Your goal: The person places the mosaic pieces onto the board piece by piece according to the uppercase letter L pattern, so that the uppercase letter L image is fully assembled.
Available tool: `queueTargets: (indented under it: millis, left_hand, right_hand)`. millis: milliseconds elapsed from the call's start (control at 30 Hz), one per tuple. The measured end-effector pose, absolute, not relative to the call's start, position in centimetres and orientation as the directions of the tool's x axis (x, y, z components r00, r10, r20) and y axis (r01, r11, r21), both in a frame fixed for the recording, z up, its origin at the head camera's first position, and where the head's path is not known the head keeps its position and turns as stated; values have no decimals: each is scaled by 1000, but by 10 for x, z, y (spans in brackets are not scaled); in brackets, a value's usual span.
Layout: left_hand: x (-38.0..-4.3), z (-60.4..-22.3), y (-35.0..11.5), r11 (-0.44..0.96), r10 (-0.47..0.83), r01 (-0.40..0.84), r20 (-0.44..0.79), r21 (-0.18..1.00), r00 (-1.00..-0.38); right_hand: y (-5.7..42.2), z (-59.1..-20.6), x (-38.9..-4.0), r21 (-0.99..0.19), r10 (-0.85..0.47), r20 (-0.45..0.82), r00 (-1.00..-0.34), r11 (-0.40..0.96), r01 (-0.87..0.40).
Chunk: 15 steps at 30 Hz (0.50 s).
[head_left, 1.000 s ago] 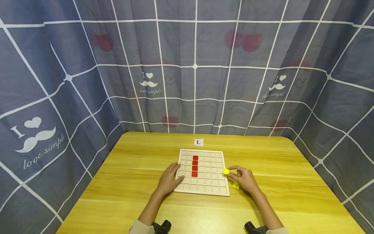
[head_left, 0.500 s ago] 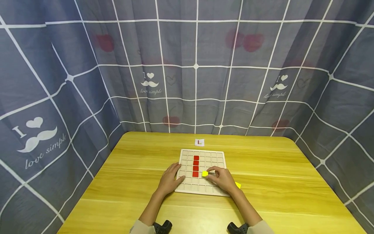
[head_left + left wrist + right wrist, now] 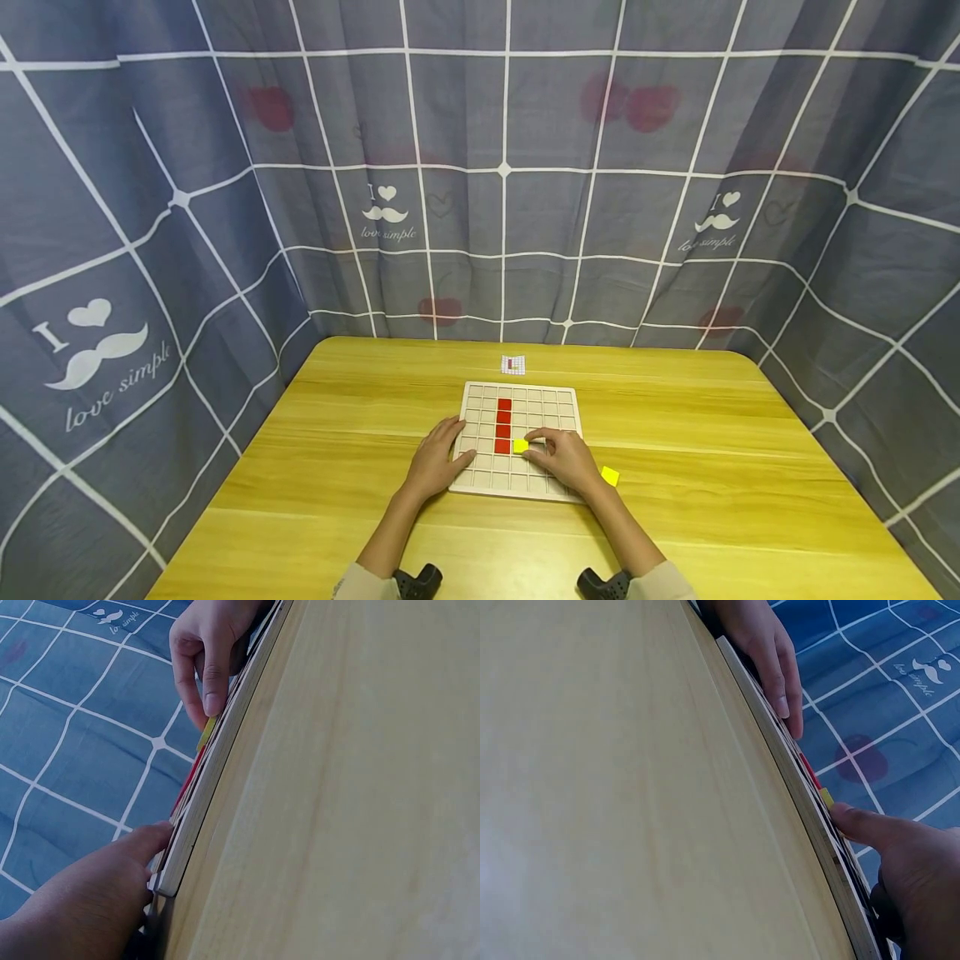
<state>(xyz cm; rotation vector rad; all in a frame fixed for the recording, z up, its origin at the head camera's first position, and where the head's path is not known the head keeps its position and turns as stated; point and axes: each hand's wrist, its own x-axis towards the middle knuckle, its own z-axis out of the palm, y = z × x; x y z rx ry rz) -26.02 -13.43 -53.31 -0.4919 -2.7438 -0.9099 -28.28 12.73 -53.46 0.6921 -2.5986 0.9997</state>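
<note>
A pale wooden grid board [image 3: 482,481] lies on the table, with a column of red square tiles [image 3: 503,418] in its cells. My right hand [image 3: 564,460] pinches a yellow square tile [image 3: 521,447] between thumb and fingers, at the cell just right of the lowest red tile. In the left wrist view this yellow tile [image 3: 206,733] is at the board's surface; whether it is fully seated I cannot tell. My left hand [image 3: 437,458] rests on the board's left edge, thumb and fingers spread and fairly straight. A second yellow tile [image 3: 610,476] lies on the table right of the board.
Behind the board, a small printed card [image 3: 513,365] shows a grid with a coloured pattern. The wooden table [image 3: 360,417] is enclosed at the back and sides by a grey-blue checked curtain [image 3: 465,208]. Dark wrist devices [image 3: 603,583] sit by both sleeves.
My right hand has carried the yellow tile left from the board's right edge and lowered it beside the bottom red tile. The second yellow tile is now uncovered. My left hand stays put.
</note>
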Motion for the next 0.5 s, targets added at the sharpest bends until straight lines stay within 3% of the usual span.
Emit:
queueTargets:
  millis: [500]
  left_hand:
    - [-260, -533, -135, 753, 246, 369, 288, 544, -926]
  right_hand:
    - [126, -533, -280, -530, -335, 437, -835, 654, -540]
